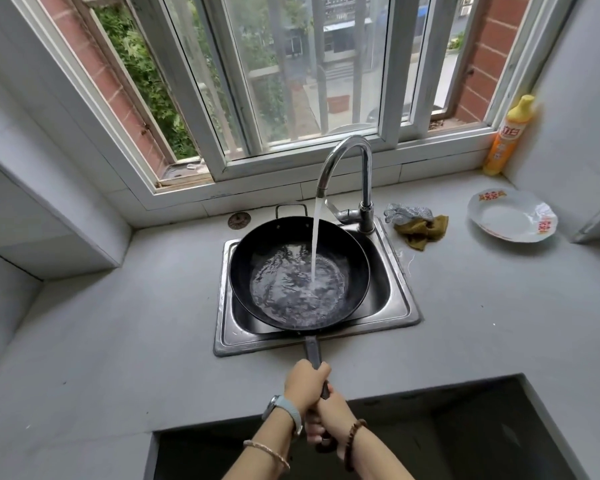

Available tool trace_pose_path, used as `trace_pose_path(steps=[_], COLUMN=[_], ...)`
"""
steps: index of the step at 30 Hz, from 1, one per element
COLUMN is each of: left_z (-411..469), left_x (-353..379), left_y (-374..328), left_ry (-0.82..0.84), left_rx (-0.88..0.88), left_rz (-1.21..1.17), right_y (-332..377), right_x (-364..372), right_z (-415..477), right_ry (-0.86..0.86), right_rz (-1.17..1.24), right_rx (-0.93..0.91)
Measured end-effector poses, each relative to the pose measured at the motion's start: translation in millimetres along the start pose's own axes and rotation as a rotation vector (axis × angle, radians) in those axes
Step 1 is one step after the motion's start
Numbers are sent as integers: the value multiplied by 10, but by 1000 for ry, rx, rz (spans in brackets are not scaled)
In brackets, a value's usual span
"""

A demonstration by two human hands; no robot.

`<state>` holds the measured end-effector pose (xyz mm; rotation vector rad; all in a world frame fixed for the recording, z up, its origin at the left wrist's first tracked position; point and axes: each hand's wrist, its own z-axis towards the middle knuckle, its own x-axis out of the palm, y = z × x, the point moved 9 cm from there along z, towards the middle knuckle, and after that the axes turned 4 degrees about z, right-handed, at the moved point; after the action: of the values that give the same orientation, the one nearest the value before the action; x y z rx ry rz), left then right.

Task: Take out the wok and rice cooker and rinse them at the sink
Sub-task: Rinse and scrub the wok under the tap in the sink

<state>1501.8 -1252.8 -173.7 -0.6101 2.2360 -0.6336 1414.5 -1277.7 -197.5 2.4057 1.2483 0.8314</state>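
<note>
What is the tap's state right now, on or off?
On. A stream of water falls from the faucet spout into the wok, where water pools and ripples.

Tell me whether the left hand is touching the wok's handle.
Touching. The head view shows the left hand curled round the handle of the wok, ahead of the right hand.

The black round wok (pixel 253 258) is sitting level over the stainless sink (pixel 404 306), covering most of the basin, with its long handle (pixel 311 348) pointing back across the near tabletop (pixel 118 341). Tap water (pixel 314 244) is streaming into it and pooling, rippling, over its bottom.
</note>
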Motion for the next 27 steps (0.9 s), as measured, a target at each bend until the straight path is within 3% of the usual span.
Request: trace_pose_path(steps=[3, 10, 16, 24, 27], left_z=[7, -52, -58, -77, 211], left_x=[8, 22, -13, -58, 45], left_y=[-39, 11, 93, 104, 283], left_ry=[-14, 63, 133, 108, 50], left_rx=[3, -24, -14, -24, -18], left_rz=[46, -193, -259, -241, -129], right_y=[23, 34, 13, 8, 24], right_x=[-21, 28, 113, 142, 96], right_z=[-19, -15, 39, -5, -60], right_ry=[20, -20, -76, -49, -9], right_rz=[4, -47, -92, -50, 7], right_rx=[5, -13, -50, -36, -19])
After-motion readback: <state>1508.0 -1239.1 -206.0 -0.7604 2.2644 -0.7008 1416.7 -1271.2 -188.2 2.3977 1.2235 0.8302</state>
